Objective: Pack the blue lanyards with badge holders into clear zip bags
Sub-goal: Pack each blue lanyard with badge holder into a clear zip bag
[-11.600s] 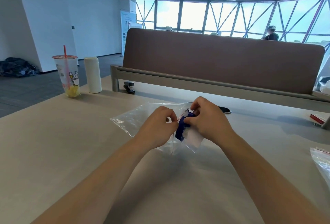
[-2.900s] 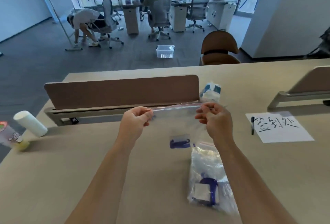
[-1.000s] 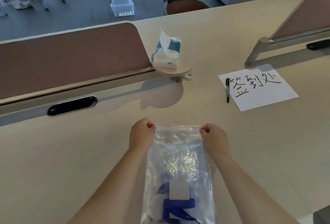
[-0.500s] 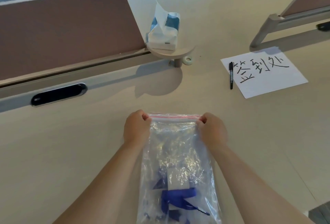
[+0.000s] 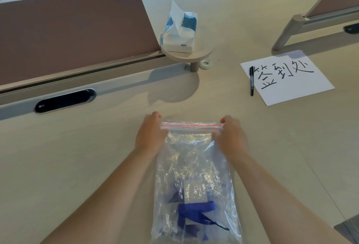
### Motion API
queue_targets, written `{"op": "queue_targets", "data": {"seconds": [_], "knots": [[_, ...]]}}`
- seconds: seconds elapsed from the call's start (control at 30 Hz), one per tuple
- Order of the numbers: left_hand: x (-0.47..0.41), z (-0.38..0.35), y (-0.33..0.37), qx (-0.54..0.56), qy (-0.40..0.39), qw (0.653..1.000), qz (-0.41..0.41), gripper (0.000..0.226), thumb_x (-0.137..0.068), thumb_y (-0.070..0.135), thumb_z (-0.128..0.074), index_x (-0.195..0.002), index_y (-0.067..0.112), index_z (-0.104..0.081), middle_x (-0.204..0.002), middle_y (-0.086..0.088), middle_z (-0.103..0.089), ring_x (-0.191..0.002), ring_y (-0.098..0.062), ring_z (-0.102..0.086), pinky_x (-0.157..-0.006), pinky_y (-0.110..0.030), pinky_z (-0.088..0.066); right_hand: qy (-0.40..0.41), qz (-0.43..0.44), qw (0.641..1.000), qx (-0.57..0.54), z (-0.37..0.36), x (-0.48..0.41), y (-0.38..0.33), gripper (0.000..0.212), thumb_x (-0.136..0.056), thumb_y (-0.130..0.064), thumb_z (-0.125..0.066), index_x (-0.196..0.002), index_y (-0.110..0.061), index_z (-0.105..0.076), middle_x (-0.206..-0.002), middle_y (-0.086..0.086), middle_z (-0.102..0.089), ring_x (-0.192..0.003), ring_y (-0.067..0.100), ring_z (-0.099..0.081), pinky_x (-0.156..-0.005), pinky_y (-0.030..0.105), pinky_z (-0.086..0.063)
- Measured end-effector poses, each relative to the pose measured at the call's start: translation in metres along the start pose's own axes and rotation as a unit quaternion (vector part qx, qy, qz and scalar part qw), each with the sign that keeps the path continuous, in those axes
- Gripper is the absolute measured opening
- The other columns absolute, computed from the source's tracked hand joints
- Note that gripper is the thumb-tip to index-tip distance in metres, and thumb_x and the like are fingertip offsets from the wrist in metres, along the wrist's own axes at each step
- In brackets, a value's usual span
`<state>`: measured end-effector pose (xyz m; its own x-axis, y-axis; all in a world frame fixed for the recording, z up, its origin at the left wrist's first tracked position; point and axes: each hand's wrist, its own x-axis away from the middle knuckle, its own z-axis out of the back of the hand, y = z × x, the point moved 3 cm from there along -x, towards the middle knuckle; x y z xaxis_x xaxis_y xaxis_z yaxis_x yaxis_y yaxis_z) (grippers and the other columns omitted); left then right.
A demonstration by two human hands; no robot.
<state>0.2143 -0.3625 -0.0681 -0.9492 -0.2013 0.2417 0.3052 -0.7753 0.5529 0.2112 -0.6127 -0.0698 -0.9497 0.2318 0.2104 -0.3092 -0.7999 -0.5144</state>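
Clear zip bag (image 5: 194, 166) lies flat on the surface (image 5: 77, 166), mouth at the far end, bottom at the near edge of view. Blue lanyard (image 5: 194, 210) and a pale badge holder (image 5: 195, 193) sit bunched at the near end of the bag, well apart from the mouth.

Left hand (image 5: 150, 133) pinches the left end of the red-lined zip strip (image 5: 191, 125), and right hand (image 5: 230, 136) pinches the right end. Fingers (image 5: 157, 115) of both hands are curled over the corners, with the strip drawn taut between them. Cannot tell whether the tracks are mated along the middle.

Risks, as I judge them:
- Seal likely incomplete if only the ends get pressed. An unpressed middle would leave a gap and the lanyard could slide out later
- The film looks puffy and crinkled, so trapped air could pop the zip open unless it is smoothed out first
- Pulling the corners unevenly could skew the tracks so they misalign
- A sharp tug on slick plastic could slip a corner out of the pinch

Marker pen (image 5: 251, 80) and lettered paper sheet (image 5: 291, 88) lie far right, tissue pack (image 5: 179, 31) far centre, all well apart from the bag and no hazard
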Motion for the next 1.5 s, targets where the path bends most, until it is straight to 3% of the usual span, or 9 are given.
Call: {"op": "queue_targets", "data": {"seconds": [0.2,0.43,0.63,0.8,0.9,1.07,1.2,1.37,1.5], "knots": [[-0.005,-0.002,0.009,-0.091,-0.077,0.991,-0.059,0.052,-0.081,0.018,-0.068,-0.131,0.023,-0.056,-0.12,0.0,-0.047,-0.112,-0.023,-0.053,-0.093,-0.038,-0.048,-0.049,0.07,0.995,0.045,-0.005,-0.005,-0.006,0.055,-0.079,-0.018,-0.069,-0.131,-0.022,-0.053,-0.127,-0.005,-0.05,-0.114,0.022,-0.05,-0.088,0.039,-0.05],[-0.011,-0.004,0.012,-0.156,-0.092,0.981,-0.069,0.035,-0.082,0.013,-0.063,-0.115,0.018,-0.055,-0.114,-0.005,-0.052,-0.106,-0.027,-0.055,-0.087,-0.038,-0.047,-0.06,0.066,0.99,0.109,-0.007,-0.01,-0.012,0.027,-0.08,-0.012,-0.061,-0.106,-0.019,-0.06,-0.102,0.0,-0.051,-0.104,0.024,-0.048,-0.074,0.034,-0.049],[-0.012,-0.003,0.014,-0.17,-0.063,0.976,-0.124,0.024,-0.08,0.011,-0.061,-0.103,0.017,-0.056,-0.113,-0.001,-0.044,-0.102,-0.024,-0.049,-0.079,-0.04,-0.05,-0.081,0.048,0.984,0.15,-0.008,-0.014,-0.015,0.018,-0.084,-0.011,-0.056,-0.102,-0.012,-0.059,-0.103,0.006,-0.051,-0.107,0.028,-0.046,-0.081,0.035,-0.047],[-0.013,-0.007,0.017,-0.179,-0.086,0.968,-0.155,0.039,-0.082,0.006,-0.055,-0.12,0.016,-0.053,-0.118,-0.004,-0.053,-0.108,-0.028,-0.053,-0.085,-0.039,-0.047,-0.06,0.055,0.987,0.138,-0.008,-0.01,-0.017,0.014,-0.083,-0.007,-0.055,-0.094,-0.015,-0.059,-0.098,0.002,-0.043,-0.099,0.027,-0.043,-0.07,0.031,-0.042],[-0.014,-0.007,0.017,-0.188,-0.099,0.966,-0.145,0.027,-0.082,0.006,-0.053,-0.106,0.017,-0.06,-0.106,-0.006,-0.056,-0.101,-0.029,-0.056,-0.079,-0.035,-0.045,-0.042,0.053,0.989,0.129,-0.007,-0.008,-0.018,0.016,-0.084,-0.008,-0.053,-0.095,-0.016,-0.06,-0.098,0.002,-0.041,-0.09,0.025,-0.041,-0.065,0.029,-0.037],[-0.014,0.006,0.015,-0.127,-0.112,0.981,-0.098,0.011,-0.079,0.01,-0.055,-0.08,0.021,-0.054,-0.089,-0.001,-0.054,-0.088,-0.028,-0.056,-0.066,-0.03,-0.038,-0.071,0.04,0.993,0.087,-0.001,-0.008,-0.016,0.013,-0.088,-0.015,-0.056,-0.1,-0.017,-0.059,-0.091,0.003,-0.06,-0.081,0.027,-0.053,-0.064,0.03,-0.037],[-0.011,0.021,0.017,-0.045,-0.107,0.992,-0.051,0.006,-0.078,0.016,-0.061,-0.077,0.021,-0.058,-0.076,0.007,-0.058,-0.075,-0.02,-0.058,-0.059,-0.027,-0.04,-0.069,-0.027,0.995,-0.069,0.011,-0.003,-0.014,0.03,-0.086,-0.021,-0.071,-0.111,-0.017,-0.055,-0.094,0.002,-0.06,-0.077,0.02,-0.056,-0.061,0.027,-0.039],[-0.003,0.037,0.024,0.047,-0.113,0.993,0.003,0.026,-0.077,0.014,-0.073,-0.061,0.016,-0.052,-0.059,0.001,-0.051,-0.054,-0.016,-0.047,-0.054,-0.025,-0.037,-0.083,-0.1,0.982,-0.138,0.033,0.008,-0.019,0.023,-0.082,-0.018,-0.077,-0.068,-0.011,-0.061,-0.06,0.0,-0.052,-0.055,0.016,-0.05,-0.048,0.023,-0.034],[0.009,0.052,0.032,0.14,-0.153,0.977,0.044,0.015,-0.08,0.009,-0.077,-0.082,0.001,-0.064,-0.077,-0.008,-0.055,-0.07,-0.023,-0.054,-0.059,-0.03,-0.051,-0.069,-0.102,0.985,-0.122,0.057,0.025,-0.031,0.028,-0.08,-0.019,-0.075,-0.065,-0.011,-0.053,-0.061,0.001,-0.05,-0.057,0.018,-0.048,-0.05,0.027,-0.033]]}}
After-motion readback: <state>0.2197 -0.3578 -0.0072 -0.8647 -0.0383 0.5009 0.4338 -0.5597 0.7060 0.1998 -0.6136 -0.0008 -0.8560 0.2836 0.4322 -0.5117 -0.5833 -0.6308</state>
